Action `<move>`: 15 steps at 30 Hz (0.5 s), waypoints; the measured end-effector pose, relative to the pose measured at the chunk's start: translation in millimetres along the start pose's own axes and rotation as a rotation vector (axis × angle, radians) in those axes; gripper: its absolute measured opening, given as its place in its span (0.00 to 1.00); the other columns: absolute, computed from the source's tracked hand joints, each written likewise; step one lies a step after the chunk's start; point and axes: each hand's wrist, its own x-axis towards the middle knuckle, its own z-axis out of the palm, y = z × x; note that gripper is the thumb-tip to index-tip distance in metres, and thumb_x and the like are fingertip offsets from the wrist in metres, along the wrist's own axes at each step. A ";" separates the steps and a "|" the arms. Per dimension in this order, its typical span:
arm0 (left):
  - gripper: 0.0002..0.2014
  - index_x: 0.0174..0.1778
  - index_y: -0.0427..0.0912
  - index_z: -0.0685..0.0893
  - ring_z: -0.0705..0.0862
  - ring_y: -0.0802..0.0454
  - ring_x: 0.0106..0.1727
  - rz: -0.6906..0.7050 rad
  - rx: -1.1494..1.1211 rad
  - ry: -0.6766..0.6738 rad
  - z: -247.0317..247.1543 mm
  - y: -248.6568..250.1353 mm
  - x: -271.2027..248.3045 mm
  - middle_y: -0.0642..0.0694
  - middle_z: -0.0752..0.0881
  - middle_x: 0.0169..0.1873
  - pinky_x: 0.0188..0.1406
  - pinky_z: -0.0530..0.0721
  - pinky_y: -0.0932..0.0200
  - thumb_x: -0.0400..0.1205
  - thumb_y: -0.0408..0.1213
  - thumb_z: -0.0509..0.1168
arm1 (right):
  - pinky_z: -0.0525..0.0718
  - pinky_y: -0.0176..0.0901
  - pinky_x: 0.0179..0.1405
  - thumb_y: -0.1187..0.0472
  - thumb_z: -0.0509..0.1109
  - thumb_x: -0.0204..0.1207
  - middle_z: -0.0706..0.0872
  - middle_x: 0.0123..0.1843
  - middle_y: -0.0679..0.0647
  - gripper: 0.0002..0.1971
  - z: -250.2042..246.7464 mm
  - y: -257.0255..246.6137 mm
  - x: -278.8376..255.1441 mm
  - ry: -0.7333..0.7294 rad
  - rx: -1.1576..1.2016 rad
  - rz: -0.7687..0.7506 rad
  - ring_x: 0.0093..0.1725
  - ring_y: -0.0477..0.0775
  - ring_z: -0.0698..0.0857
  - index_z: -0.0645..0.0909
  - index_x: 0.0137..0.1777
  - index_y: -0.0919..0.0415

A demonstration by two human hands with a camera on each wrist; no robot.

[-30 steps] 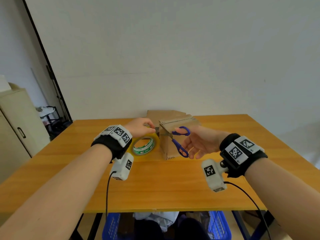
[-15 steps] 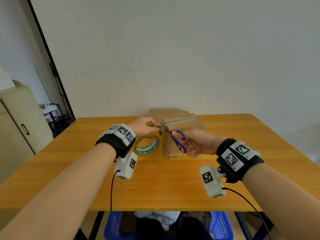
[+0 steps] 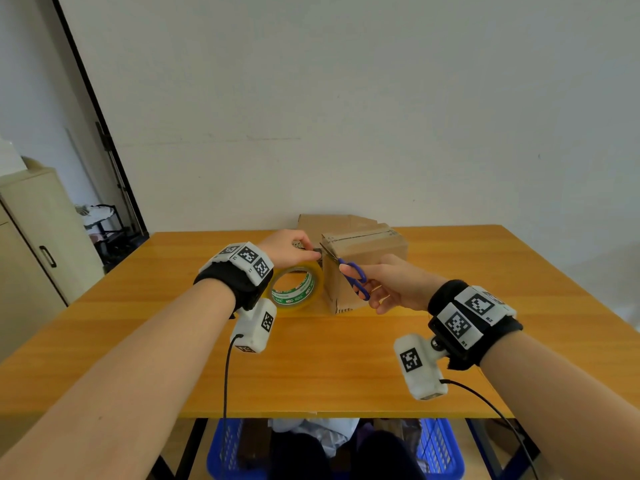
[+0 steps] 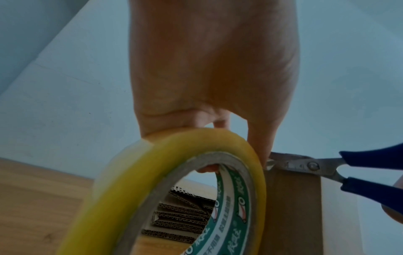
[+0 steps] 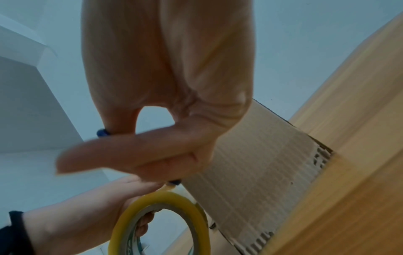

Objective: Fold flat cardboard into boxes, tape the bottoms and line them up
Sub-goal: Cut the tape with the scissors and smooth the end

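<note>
A folded cardboard box [image 3: 363,268] stands on the wooden table [image 3: 311,358], with a strip of tape along its top seam. My left hand [image 3: 289,245] holds a yellow tape roll [image 3: 298,287] upright against the box's left side, fingers curled through its core [image 4: 209,168]. My right hand [image 3: 388,284] grips blue-handled scissors [image 3: 349,271], whose blades [image 4: 292,165] meet at the box's top left corner beside the roll [image 4: 174,189]. In the right wrist view the box wall [image 5: 261,163] and the roll [image 5: 161,222] show below my fingers.
Flat cardboard pieces [image 3: 332,223] lie stacked behind the box at the table's far edge. A blue basket [image 3: 440,448] sits under the table's near edge. A beige cabinet [image 3: 34,244] stands at the left by a dark doorway.
The scissors' handles have closed together, and the blades have shut at the box's top left corner. My right hand has moved slightly toward the box. The left hand keeps the roll in place.
</note>
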 end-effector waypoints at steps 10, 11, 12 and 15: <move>0.15 0.57 0.45 0.82 0.75 0.47 0.68 0.020 -0.017 0.008 1.2 1.4 1.2 0.47 0.79 0.65 0.59 0.70 0.57 0.79 0.48 0.68 | 0.79 0.34 0.21 0.48 0.73 0.75 0.81 0.31 0.55 0.19 -1.3 -1.0 -3.2 0.010 -0.015 -0.029 0.23 0.48 0.77 0.83 0.42 0.68; 0.15 0.57 0.45 0.82 0.75 0.47 0.69 0.025 -0.017 0.017 1.3 1.4 1.9 0.47 0.79 0.66 0.60 0.69 0.57 0.79 0.48 0.68 | 0.79 0.34 0.21 0.49 0.73 0.75 0.80 0.31 0.55 0.18 -2.0 -0.8 -3.6 0.010 -0.018 -0.037 0.22 0.48 0.77 0.83 0.42 0.68; 0.14 0.57 0.45 0.82 0.75 0.47 0.70 0.030 -0.014 0.027 1.1 1.7 2.2 0.47 0.78 0.67 0.60 0.69 0.57 0.79 0.48 0.68 | 0.78 0.34 0.21 0.49 0.73 0.75 0.80 0.30 0.54 0.18 -2.7 -0.6 -4.0 0.010 -0.021 -0.044 0.22 0.48 0.76 0.83 0.41 0.67; 0.13 0.56 0.45 0.82 0.75 0.46 0.70 0.042 0.006 0.049 -0.4 3.3 4.3 0.47 0.78 0.67 0.60 0.70 0.57 0.79 0.46 0.68 | 0.78 0.33 0.21 0.50 0.73 0.75 0.79 0.29 0.53 0.17 -4.8 -0.5 -4.9 0.009 -0.026 -0.055 0.22 0.47 0.76 0.83 0.38 0.66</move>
